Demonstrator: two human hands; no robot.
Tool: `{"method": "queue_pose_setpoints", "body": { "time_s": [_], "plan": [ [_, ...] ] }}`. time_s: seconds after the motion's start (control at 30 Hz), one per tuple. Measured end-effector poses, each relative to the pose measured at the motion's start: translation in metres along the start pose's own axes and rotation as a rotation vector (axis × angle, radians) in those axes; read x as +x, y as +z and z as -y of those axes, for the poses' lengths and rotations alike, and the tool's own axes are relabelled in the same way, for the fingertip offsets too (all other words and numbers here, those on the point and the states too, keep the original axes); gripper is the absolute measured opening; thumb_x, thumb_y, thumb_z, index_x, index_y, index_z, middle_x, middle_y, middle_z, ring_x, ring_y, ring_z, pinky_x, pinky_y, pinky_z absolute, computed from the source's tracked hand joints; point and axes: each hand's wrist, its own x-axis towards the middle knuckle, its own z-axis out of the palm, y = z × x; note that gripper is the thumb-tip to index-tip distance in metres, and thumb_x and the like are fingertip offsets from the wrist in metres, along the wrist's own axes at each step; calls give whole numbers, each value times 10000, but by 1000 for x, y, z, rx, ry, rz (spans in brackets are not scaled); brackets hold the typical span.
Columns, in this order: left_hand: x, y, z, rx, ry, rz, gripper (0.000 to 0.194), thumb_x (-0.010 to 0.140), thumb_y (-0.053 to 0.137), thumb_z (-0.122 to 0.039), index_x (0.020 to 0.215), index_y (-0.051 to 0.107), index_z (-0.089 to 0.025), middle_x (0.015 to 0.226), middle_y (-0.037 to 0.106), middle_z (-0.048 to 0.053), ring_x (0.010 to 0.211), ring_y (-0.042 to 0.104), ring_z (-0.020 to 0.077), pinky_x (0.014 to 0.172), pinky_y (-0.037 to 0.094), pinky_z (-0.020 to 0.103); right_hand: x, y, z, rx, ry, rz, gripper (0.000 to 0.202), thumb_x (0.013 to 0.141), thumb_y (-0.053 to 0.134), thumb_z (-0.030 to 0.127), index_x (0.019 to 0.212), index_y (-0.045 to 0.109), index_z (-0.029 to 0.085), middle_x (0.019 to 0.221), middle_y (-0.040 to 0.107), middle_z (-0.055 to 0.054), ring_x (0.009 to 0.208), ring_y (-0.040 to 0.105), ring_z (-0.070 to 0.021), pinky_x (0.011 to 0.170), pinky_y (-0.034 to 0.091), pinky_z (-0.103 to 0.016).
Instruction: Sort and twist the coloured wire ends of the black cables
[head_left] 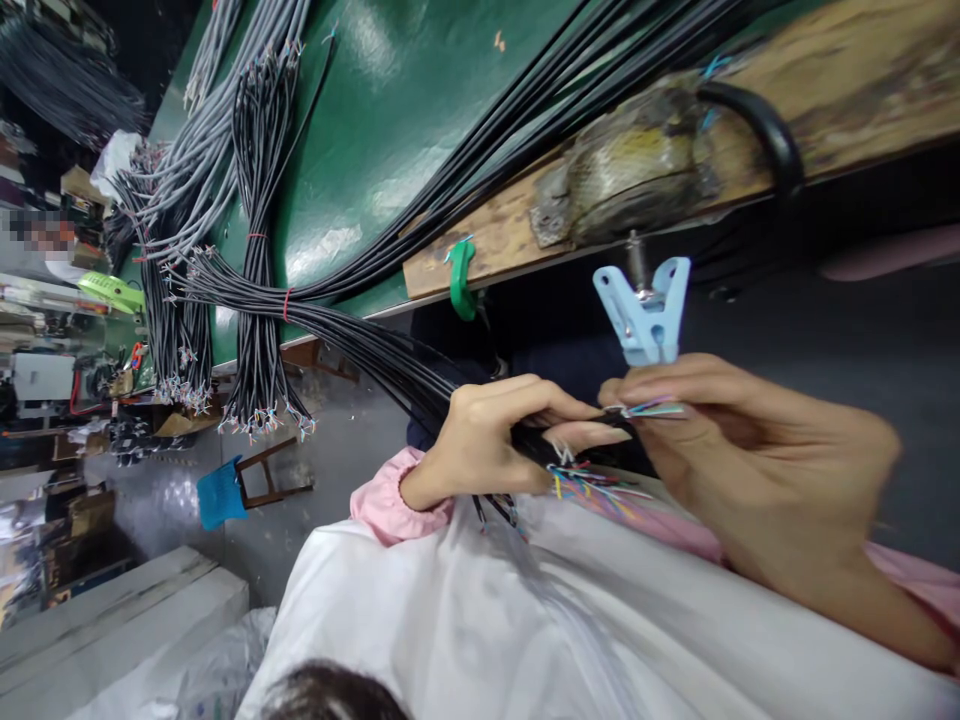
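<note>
So the left hand [480, 432] is sitting just below centre at 6 o'clock, its fingers curling round a bunch of black cables [379, 345]; thumb and index are also closing on one cable's end, likely singling it out from the bunch; the right hand [772, 475], between 3 and 4 o'clock, is pinching the coloured wires [656, 407] fanning from that end, probably so the thin strands don't flop about; the hands are nearly meeting at that cable, both clamped on something. More loose ends are spilling under the left palm toward 5 o'clock. A blue clip [652, 335] is hanging between 2 and 3 o'clock, right above the right fingertips; I can't tell if they're touching it. Towards 9–10 o'clock a red tie [286, 304] is cinching cables on the green table [390, 110], presumably stopping them splaying; a blue stool [221, 497] is standing at 8 o'clock.
</note>
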Motion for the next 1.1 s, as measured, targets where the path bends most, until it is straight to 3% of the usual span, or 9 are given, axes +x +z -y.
{"method": "queue_pose_setpoints", "body": {
  "time_s": [0.1,0.17,0.3,0.43,0.53,0.63,0.8,0.97,1.1],
  "plan": [
    [1,1,0,-17,9,-20,363,888,701,-455,749,707,-121,660,667,2,550,546,46,553,456,167,2,-2,3,-69,-38,7,156,894,712,367,757,715,294,686,678,-23,625,641,-155,564,521,-294],
    [1,3,1,-31,-10,-44,357,876,714,-460,781,713,-117,667,680,6,540,551,44,549,465,165,2,-4,6,-88,19,34,192,899,699,419,757,705,290,700,669,-34,650,646,-163,562,518,-295],
    [-2,7,5,-69,-36,-82,426,894,686,-465,1124,687,-106,916,756,53,535,549,26,560,506,166,1,-7,11,-27,218,69,302,843,718,568,748,697,282,743,676,-46,657,651,-170,533,511,-285],
    [-7,6,11,30,61,-7,444,980,521,-431,1295,636,-139,992,719,51,675,620,64,654,548,191,1,-6,16,-18,248,128,304,856,691,593,792,697,296,767,680,-33,664,655,-157,551,529,-271],
    [-11,4,16,160,113,84,367,980,489,-311,1254,689,-169,917,666,39,767,636,109,713,563,239,1,-6,18,-65,196,179,291,883,666,580,802,677,300,760,661,-22,663,645,-148,568,538,-271],
    [-15,3,21,162,124,179,327,970,529,-295,1182,730,-149,934,651,52,747,620,109,685,562,243,0,-6,16,-111,145,183,296,915,627,563,792,643,294,745,637,-25,656,629,-160,558,521,-297],
    [-20,0,19,170,114,162,376,1017,466,-400,1048,792,-216,942,685,29,702,603,53,653,528,177,-2,-8,17,-368,0,-30,163,966,589,353,819,637,302,794,643,-44,707,617,-185,620,480,-366],
    [-18,-6,13,182,132,158,385,984,495,-404,894,820,-219,918,696,28,680,612,56,606,514,175,0,-7,23,-414,-314,143,211,908,612,140,897,666,343,830,683,-20,674,639,-163,538,478,-330],
    [-16,-9,11,140,187,113,379,984,465,-273,882,821,-191,898,687,39,677,609,47,604,514,166,5,-8,27,-448,-396,194,219,880,620,111,868,638,328,766,676,-5,646,630,-167,536,489,-334]
  ]
}}
